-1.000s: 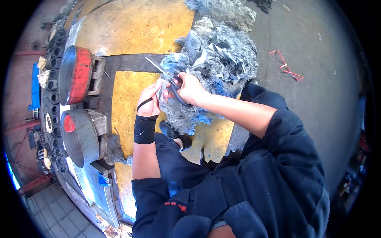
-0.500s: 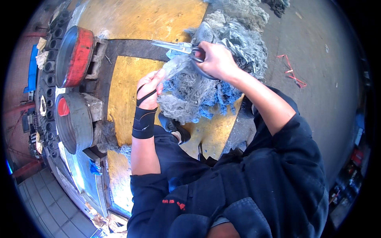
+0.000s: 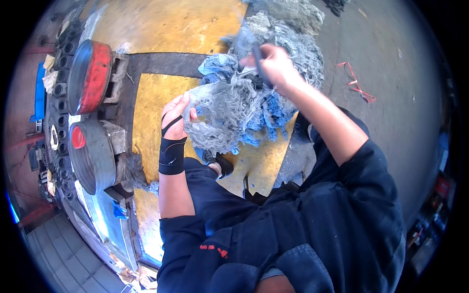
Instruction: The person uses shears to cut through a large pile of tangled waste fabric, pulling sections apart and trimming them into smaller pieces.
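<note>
My right hand [image 3: 279, 67] grips a pair of scissors [image 3: 261, 62] by the dark handles, above a heap of tangled grey fibrous material [image 3: 220, 112]. Motion blurs the scissors; their blades point toward the top of the view, and whether they are spread I cannot tell. My left hand [image 3: 175, 111], with a black wrist wrap, pinches the left edge of the grey material between thumb and fingers. Blue strands [image 3: 273, 115] and a light blue piece [image 3: 217, 66] show among the grey.
Left of the yellow boards [image 3: 154, 107] stand a red round drum [image 3: 95, 75] and a grey one [image 3: 97, 158], each beside a block. Dark ring-shaped parts [image 3: 61, 117] line up behind them. A red strap [image 3: 359, 88] lies on the floor at right.
The scissors have swung from pointing left to pointing up and away, and my right hand has shifted slightly right. My left hand has moved slightly left and down, holding the grey material.
</note>
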A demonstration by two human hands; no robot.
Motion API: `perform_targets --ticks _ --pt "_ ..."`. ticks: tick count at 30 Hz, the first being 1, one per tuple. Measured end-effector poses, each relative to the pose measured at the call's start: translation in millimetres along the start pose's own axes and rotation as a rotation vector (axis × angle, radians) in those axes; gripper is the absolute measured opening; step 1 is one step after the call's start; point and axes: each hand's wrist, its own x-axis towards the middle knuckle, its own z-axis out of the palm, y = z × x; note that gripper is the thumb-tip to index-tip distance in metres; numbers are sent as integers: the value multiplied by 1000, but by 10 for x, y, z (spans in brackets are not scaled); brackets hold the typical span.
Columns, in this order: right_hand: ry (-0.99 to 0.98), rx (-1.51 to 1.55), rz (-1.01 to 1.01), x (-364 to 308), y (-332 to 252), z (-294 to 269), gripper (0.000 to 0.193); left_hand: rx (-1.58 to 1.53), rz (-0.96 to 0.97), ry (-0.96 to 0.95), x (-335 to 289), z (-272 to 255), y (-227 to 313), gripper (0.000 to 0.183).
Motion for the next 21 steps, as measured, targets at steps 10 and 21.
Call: perform_targets --ticks 10,21 --pt "-263 113 -140 -319 201 600 28 -324 -104 -235 58 279 -1 26" --pt "-213 -31 -243 -72 246 480 27 63 48 -150 83 302 -34 23"
